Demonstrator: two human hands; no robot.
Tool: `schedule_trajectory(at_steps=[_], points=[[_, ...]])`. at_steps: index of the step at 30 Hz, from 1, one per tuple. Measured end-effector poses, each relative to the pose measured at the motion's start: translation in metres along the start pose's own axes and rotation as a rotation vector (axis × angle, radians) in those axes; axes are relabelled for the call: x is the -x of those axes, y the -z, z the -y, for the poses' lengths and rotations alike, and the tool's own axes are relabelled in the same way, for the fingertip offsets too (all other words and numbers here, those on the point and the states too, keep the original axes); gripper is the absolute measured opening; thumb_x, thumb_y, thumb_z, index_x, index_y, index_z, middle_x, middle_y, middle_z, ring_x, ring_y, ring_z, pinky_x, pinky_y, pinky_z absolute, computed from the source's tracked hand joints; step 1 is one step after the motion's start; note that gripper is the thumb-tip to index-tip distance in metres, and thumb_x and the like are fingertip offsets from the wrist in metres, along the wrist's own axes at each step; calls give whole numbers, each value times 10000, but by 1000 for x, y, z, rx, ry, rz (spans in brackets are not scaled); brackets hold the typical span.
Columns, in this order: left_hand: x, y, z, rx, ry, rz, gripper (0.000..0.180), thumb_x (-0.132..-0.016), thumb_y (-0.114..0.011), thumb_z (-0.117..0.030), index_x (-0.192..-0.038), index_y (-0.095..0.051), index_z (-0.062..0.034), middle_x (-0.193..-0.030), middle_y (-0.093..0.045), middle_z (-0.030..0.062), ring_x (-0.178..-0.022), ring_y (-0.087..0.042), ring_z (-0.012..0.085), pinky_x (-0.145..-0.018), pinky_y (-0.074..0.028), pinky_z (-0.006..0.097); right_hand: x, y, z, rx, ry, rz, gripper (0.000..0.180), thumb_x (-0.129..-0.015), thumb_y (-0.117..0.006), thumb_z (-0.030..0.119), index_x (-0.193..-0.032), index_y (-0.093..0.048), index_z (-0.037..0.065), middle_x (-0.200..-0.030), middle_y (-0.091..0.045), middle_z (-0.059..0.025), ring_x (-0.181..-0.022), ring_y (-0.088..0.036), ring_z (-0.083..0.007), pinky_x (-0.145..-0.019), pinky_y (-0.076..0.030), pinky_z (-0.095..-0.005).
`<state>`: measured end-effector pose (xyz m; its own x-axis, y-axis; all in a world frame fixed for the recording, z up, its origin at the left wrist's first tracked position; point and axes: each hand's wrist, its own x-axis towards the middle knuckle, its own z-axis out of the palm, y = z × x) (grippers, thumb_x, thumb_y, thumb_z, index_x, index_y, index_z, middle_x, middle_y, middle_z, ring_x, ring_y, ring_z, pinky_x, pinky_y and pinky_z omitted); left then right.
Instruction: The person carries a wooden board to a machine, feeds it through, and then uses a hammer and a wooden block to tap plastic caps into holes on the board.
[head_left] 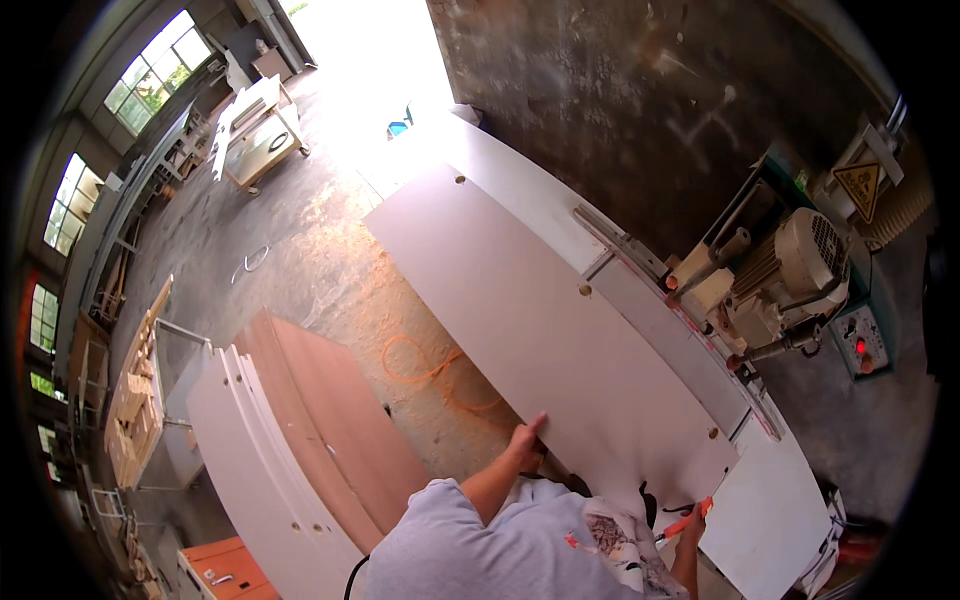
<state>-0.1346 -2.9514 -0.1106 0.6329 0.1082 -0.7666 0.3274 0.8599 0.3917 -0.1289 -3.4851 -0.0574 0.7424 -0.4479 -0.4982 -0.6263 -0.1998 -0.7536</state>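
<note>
Long white panel (pixel 545 330), flat on the machine table (pixel 520 195), running from 12 o'clock down to about 4 o'clock. Small round holes show along both long edges. Its near end overhangs the table toward the person.

Left hand (pixel 525 437) at the panel's near long edge, about 6 o'clock; fingers (pixel 537 424) curled narrow over the edge, gripping it. Right hand (pixel 692 522) at the panel's near corner, about 5 o'clock, mostly hidden behind the body; cannot tell how its fingers sit. A thin orange tool (pixel 686 521) lies at that hand, touching or held, unclear which.

Grey-sleeved shoulder and patterned apron fill the lower edge at 6 o'clock.

At 3 o'clock, just beside the panel's far edge: a metal fence rail (pixel 625 245), then a cream motor (pixel 805 255) on a green machine body, a control box (pixel 862 340) with a lit red button, and a yellow warning sign (pixel 860 185).

At 7 o'clock, well apart from the table: a stack of boards (pixel 300 440), white sheets under brown-faced ones. An orange cable (pixel 430 375) loops on the concrete floor (pixel 290 250) between stack and table. At 9 o'clock, a rack of wooden frames (pixel 135 400). At 11 o'clock, windows and another machine (pixel 255 135).
</note>
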Motion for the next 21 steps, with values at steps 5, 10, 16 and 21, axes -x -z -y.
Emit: schedule_trajectory(at_steps=[5,10,16,21], points=[[9,-5,-6,211,-133,-27,468,-927,-773,-232,-1280,-614,30,-1191,-697,166,-1090,-688,337,-987,-557,519,-44,40,-12,-120,43,-9,497,-1013,-620,501,-1198,-642,40,-927,-673,-48,-846,-628,-179,-782,-502,-344],[82,-26,-3,46,-317,112,372,-904,-757,-135,-1213,-637,35,-1101,-715,145,-982,-714,307,-887,-601,487,-72,80,28,-250,-101,267,575,-1010,-607,496,-1355,-590,36,-1110,-667,-59,-944,-646,-215,-823,-523,-357],[141,-29,38,56,-409,14,335,-899,-735,-66,-1204,-656,47,-1099,-721,115,-995,-709,233,-919,-574,389,-94,137,6,-349,-199,505,492,-995,-569,598,-1147,-698,149,-951,-679,-48,-755,-598,-152,-518,-456,-298],[235,-12,100,158,-518,-35,439,-908,-735,-95,-1309,-598,22,-1199,-698,99,-1094,-681,232,-993,-538,388,-73,131,50,-353,8,441,571,-1017,-543,541,-1354,-549,81,-1198,-621,-109,-1002,-600,-243,-784,-483,-354]])
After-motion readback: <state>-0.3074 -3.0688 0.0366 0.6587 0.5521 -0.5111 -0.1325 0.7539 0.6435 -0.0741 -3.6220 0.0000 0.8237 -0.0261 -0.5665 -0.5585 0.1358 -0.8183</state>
